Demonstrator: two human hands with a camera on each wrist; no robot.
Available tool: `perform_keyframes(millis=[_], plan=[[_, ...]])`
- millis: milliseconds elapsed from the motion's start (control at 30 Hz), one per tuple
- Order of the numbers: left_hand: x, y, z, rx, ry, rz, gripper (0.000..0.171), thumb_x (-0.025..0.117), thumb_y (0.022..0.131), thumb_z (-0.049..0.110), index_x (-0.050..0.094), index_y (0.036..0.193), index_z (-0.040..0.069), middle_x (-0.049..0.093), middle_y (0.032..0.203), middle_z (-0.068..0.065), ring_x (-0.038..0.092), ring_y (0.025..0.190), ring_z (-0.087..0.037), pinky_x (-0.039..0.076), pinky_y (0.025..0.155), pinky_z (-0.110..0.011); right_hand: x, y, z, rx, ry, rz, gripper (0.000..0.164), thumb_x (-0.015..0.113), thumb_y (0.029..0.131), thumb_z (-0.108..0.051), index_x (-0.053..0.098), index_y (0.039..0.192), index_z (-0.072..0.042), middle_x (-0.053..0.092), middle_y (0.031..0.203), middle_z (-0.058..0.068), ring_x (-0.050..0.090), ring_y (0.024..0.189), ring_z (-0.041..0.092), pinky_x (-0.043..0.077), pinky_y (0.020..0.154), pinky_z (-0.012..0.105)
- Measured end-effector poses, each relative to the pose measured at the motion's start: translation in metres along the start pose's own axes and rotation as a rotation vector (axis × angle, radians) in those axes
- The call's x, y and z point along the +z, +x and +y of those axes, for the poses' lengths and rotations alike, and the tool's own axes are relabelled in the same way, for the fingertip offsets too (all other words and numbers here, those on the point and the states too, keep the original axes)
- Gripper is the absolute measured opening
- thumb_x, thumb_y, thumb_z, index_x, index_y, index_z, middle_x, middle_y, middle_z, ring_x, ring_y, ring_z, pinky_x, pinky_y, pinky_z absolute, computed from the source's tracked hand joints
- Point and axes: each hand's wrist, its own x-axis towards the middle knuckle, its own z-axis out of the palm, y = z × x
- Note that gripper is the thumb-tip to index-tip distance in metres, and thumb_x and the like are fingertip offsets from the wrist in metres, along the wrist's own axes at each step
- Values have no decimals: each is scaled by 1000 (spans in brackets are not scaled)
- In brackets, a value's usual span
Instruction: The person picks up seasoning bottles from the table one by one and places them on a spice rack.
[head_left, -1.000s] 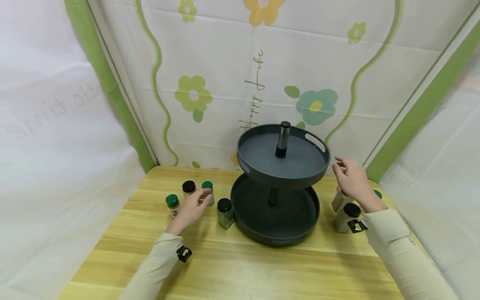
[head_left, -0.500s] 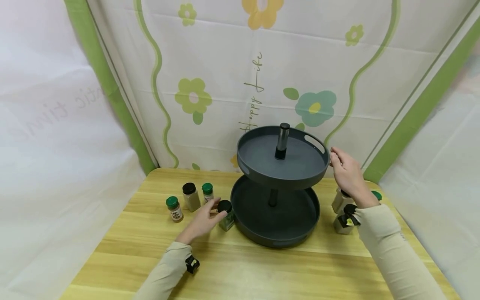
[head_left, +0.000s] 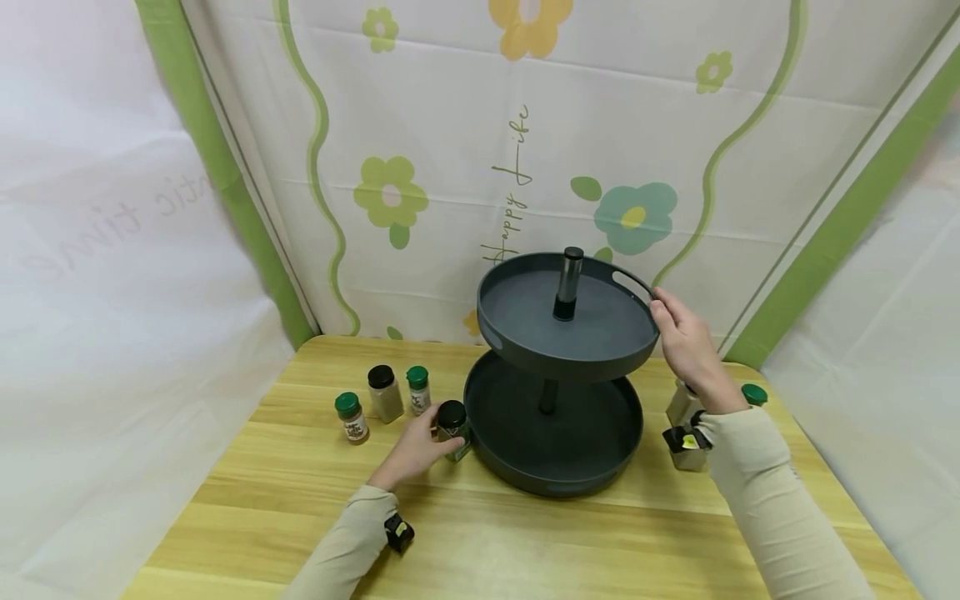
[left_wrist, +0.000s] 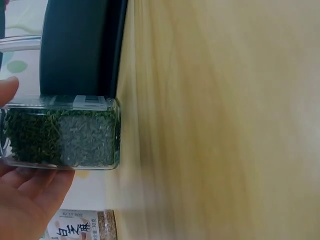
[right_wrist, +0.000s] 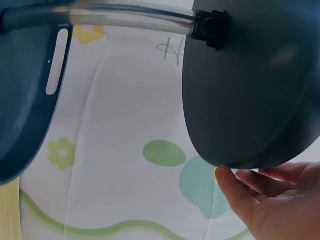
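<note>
My left hand [head_left: 416, 450] curls round a clear square spice jar [left_wrist: 60, 135] of dried green herbs with a black cap, thumb on the near side and fingers behind. The jar stands at the left of a dark grey two-tier round tray; its lower tier [head_left: 517, 475] rests on the table. My right hand [head_left: 686, 346] holds the rim of the upper tier [head_left: 525, 333] near the handle slot. In the right wrist view the thumb [right_wrist: 230, 187] meets that tier's edge and the fingers lie along its outer wall.
Left of the herb jar stand two green-capped spice jars [head_left: 354, 421] [head_left: 418, 392] and a black-capped one [head_left: 386, 396]. More spice jars [head_left: 688, 458] [head_left: 754, 395] stand on the right, partly hidden by the right arm. A patterned curtain [head_left: 465, 125] hangs behind the table [head_left: 487, 550].
My left hand has moved right, away from the other left-hand jars, and now grips the herb jar. My right hand has moved left and up onto the upper tier's rim.
</note>
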Motion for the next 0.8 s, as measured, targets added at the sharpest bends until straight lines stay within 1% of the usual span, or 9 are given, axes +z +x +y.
perform_keyframes(millis=[167,367,567,633,800], plan=[[2,0,0,-17,20,-3,61,73,84,27,47,134,4,55,127,-15,52,117,-34,44,94,-49,2,1,-2,40,54,-33,66,34,102,-43,19,150,-2,27,148,27,26,134,43,26,104,58],[4,0,0,-15,29,12,61,74,84,28,48,134,5,56,126,-13,52,116,-33,45,93,-48,3,-1,-2,35,101,-36,61,35,103,-35,16,151,-2,29,146,28,26,134,42,25,105,57],[6,0,-1,19,38,51,53,76,82,26,55,126,5,62,117,-10,58,109,-29,48,88,-45,6,-2,-1,27,105,-29,60,35,103,-33,16,151,-2,31,145,29,28,134,42,26,105,56],[6,0,-1,20,38,64,50,76,82,25,56,124,7,63,115,-8,59,106,-26,49,87,-43,6,-1,0,27,104,-29,59,35,103,-32,16,151,-3,32,144,30,28,133,43,26,105,56],[7,-1,5,38,49,78,44,76,82,21,59,120,7,65,110,-7,61,100,-23,50,83,-41,5,-2,0,23,106,-30,58,35,104,-29,15,151,-3,30,145,30,26,134,43,25,105,57]])
